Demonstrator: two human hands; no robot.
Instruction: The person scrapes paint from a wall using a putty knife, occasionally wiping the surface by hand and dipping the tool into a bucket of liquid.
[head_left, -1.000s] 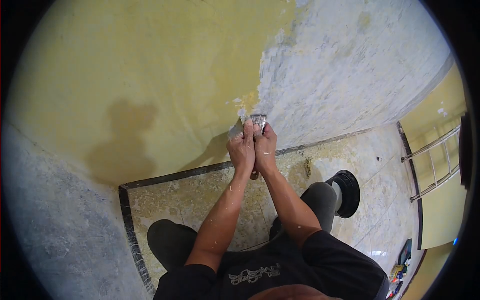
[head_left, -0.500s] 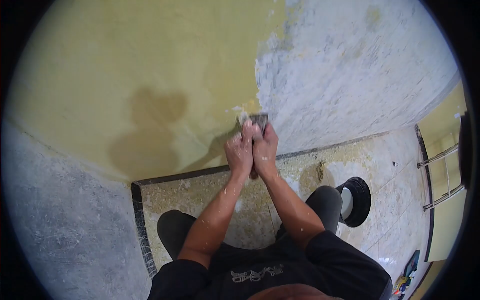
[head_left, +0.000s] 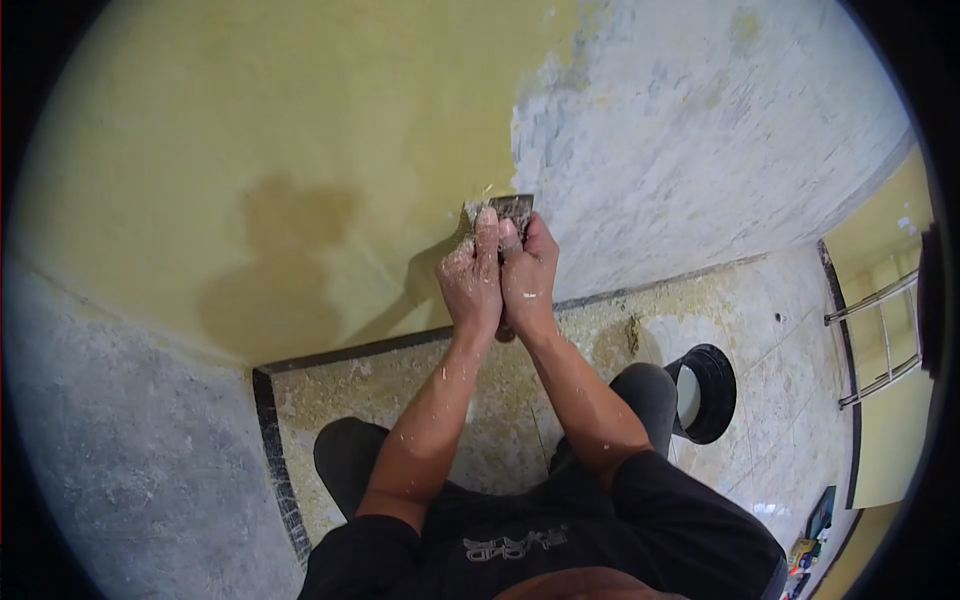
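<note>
A scraper (head_left: pixel 513 208) with a flat dark blade lies against the wall, where the yellow paint (head_left: pixel 400 130) meets the bare whitish area (head_left: pixel 640 170). My left hand (head_left: pixel 472 275) and my right hand (head_left: pixel 529 272) are side by side, both closed round the scraper, fingers stretched up near the blade. The end of its handle shows below, between my wrists. Flakes of paint cling to my left fingers and to both forearms. Loose bits stick up at the blade's upper left.
A black bucket (head_left: pixel 712 393) with pale contents stands right of my knee. Paint scraps cover the tiled floor (head_left: pixel 640 345) along the dark skirting. A grey wall (head_left: pixel 130 430) is at the left, a metal ladder-like frame (head_left: pixel 880 383) at the right, and assorted items (head_left: pixel 805 550) lie lower right.
Both hands and the scraper have moved a little up the wall. More yellow paint is gone just below the earlier edge, and loose flakes have gathered at the blade and my left fingers.
</note>
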